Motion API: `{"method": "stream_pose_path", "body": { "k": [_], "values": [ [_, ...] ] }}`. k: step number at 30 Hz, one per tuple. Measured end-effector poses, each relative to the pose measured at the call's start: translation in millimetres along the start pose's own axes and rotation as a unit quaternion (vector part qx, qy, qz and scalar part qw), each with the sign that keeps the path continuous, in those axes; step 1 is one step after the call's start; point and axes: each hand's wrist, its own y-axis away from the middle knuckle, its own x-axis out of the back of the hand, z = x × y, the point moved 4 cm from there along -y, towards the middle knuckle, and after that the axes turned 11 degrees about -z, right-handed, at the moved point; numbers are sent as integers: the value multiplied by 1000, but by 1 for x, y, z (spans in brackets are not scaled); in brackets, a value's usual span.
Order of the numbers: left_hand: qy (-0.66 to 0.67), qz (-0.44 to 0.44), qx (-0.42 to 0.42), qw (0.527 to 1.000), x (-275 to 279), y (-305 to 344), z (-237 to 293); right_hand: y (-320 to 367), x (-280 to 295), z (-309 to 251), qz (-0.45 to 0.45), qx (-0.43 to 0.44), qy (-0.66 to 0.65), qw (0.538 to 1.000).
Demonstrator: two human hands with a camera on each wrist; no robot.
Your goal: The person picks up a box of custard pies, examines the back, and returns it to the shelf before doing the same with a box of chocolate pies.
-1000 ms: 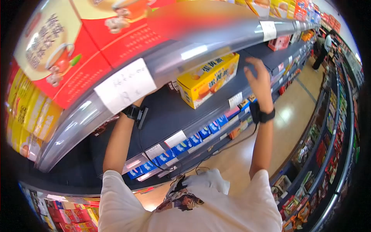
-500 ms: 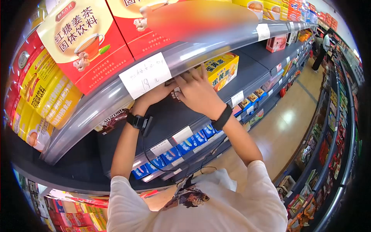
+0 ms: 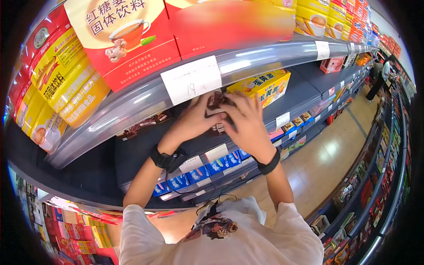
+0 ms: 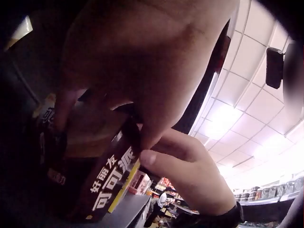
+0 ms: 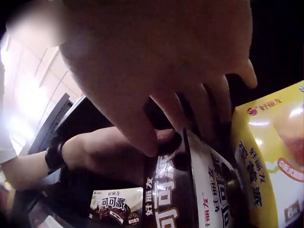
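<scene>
The left hand (image 3: 192, 123) and right hand (image 3: 249, 130) both grip the brown box (image 5: 164, 194) with thumb and fingers, just beside the yellow box (image 3: 273, 90), which a careless sideways twist could knock askew.

I read 好丽友 可可派 on the dark brown cardboard box (image 5: 166, 194), 蛋黄派 on the yellow cardboard box (image 3: 273, 89) right, 19 on the white paper label (image 3: 201, 79).

- The left forearm (image 3: 143, 185) and right forearm (image 3: 279, 183) are reaching forward, angling inward.
- The left hand (image 3: 194, 121) is gripping, its thumb lying close to the other thumb.
- The right hand (image 3: 249, 128) is arching over, its thumb opposing its spread fingers.
</scene>
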Motion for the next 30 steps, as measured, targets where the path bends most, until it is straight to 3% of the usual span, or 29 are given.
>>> {"method": "stream_pose_path", "body": {
  "k": [1,5,8,11,16,20,23,24,27,30],
  "values": [
    [-34,41,-40,998,-5,-1,1,6,6,3,27,-7,-17,999],
    [-70,89,-35,993,-18,-3,10,61,14,50,181,-153,-132,963],
    [-95,105,-33,989,-24,-9,13,84,5,74,176,-221,-134,950],
    [-83,90,-4,992,-25,-11,12,69,13,82,179,-173,-73,966],
    [-110,98,-9,989,-24,-17,9,53,19,115,186,-182,-79,962],
    [-126,111,-15,986,-26,-22,7,36,12,182,199,-181,-48,962],
    [-117,101,-1,988,-26,-24,8,28,4,234,145,-185,-104,966],
    [-109,91,11,990,-25,-24,9,25,3,238,138,-165,-113,970],
    [-115,107,-13,988,-27,-27,6,28,-3,250,101,-220,-213,947],
    [-122,121,-24,985,-29,-29,9,32,-1,250,118,-223,-270,929]
  ]
}}
